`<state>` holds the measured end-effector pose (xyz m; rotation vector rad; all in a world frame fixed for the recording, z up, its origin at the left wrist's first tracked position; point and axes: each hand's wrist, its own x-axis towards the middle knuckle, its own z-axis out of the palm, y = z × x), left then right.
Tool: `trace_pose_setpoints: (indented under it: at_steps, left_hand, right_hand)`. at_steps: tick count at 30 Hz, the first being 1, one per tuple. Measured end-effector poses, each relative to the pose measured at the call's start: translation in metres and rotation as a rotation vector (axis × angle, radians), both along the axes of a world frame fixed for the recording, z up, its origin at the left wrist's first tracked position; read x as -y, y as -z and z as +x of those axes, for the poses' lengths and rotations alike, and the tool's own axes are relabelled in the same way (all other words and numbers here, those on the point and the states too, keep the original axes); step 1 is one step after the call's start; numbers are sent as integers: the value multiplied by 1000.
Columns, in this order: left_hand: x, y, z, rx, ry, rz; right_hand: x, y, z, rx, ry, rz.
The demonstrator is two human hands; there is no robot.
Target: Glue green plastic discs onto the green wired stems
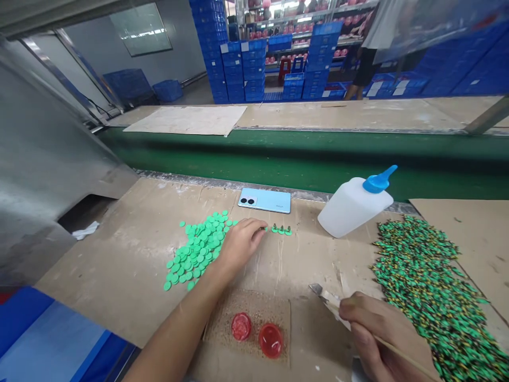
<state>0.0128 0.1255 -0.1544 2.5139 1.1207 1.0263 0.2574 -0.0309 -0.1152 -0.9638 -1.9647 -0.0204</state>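
My left hand (240, 241) is closed in a pinch at the left end of a short row of small green discs with dark little figures standing on them (281, 230). A small green piece shows at its fingertips, partly hidden. Beside that wrist lies a heap of flat green discs (199, 249). My right hand (382, 329) grips a slim tool (332, 303) with a flat grey tip, a whitish wrapped neck and a long thin handle. The tip points left, over the cardboard. To the right spreads a large pile of small green, black and yellow pieces (425, 281).
A white squeeze bottle with a blue nozzle (353, 207) leans near the back edge, and a light-blue phone (265, 200) lies left of it. Two small red dishes (271, 340) sit on a speckled board (222, 318) in front. Beyond runs a green channel (278, 159); a person stands farther back.
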Motion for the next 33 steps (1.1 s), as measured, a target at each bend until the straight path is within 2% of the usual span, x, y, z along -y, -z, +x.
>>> trace_pose_setpoints:
  at_steps: [4, 7, 10, 13, 25, 33]
  left_hand:
    - [14, -8, 0, 47, 40, 82]
    - [30, -22, 3, 99, 86, 229]
    - [42, -34, 6, 129, 79, 401]
    - [49, -41, 8, 114, 63, 484]
    - [50, -45, 3, 107, 74, 524]
    - [54, -48, 2, 126, 92, 554]
  right_hand:
    - [2, 1, 3, 2, 28, -3]
    - [4, 3, 5, -6, 55, -14]
    - [3, 5, 4, -3, 45, -16]
    - [1, 6, 4, 6, 47, -7]
    - [10, 10, 8, 65, 124, -98]
    - [2, 12, 6, 31, 62, -67]
